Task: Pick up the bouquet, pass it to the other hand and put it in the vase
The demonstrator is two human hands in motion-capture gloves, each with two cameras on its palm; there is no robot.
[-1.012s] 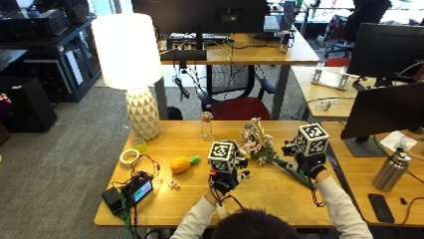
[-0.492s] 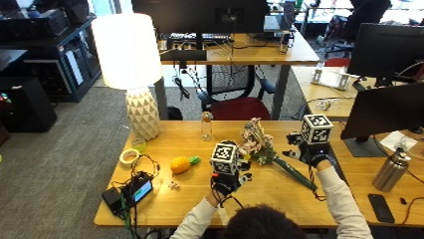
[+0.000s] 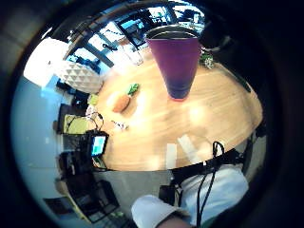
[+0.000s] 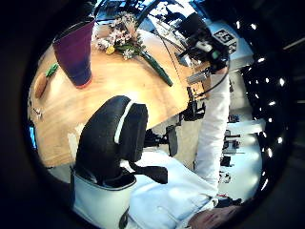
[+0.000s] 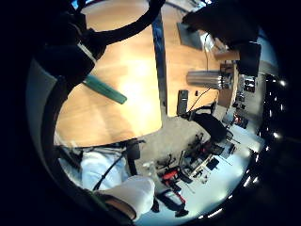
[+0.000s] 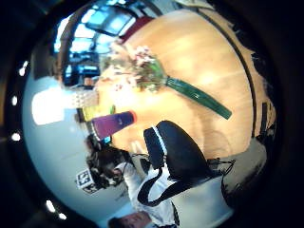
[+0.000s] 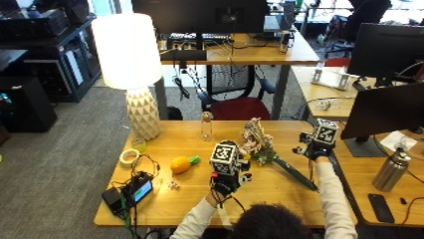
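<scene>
The bouquet (image 7: 257,143), pale pink and cream flowers on long green stems (image 7: 295,174), lies flat on the wooden table (image 7: 192,199). My right hand (image 7: 317,149) hovers just beyond the stems' far side, fingers relaxed and holding nothing; its palm view looks down on the bouquet (image 6: 142,71) and my thumb (image 6: 175,156). My left hand (image 7: 227,183) hangs over the table left of the flowers, also holding nothing. The vase (image 3: 176,57), a tall tapered cup, stands upright close to the left palm and beside the flowers (image 4: 121,40). The left hand hides it in the outside view.
An orange toy fruit (image 7: 180,164), a tape roll (image 7: 129,156) and a small screen device (image 7: 138,191) lie at the table's left. A glass bottle (image 7: 207,125) and a white lamp (image 7: 136,69) stand at the back. A monitor (image 7: 387,109) and metal flask (image 7: 388,172) are on the right.
My right hand has lifted off the stems and drawn back toward the far right. The bouquet stays lying on the table. The left hand has barely shifted.
</scene>
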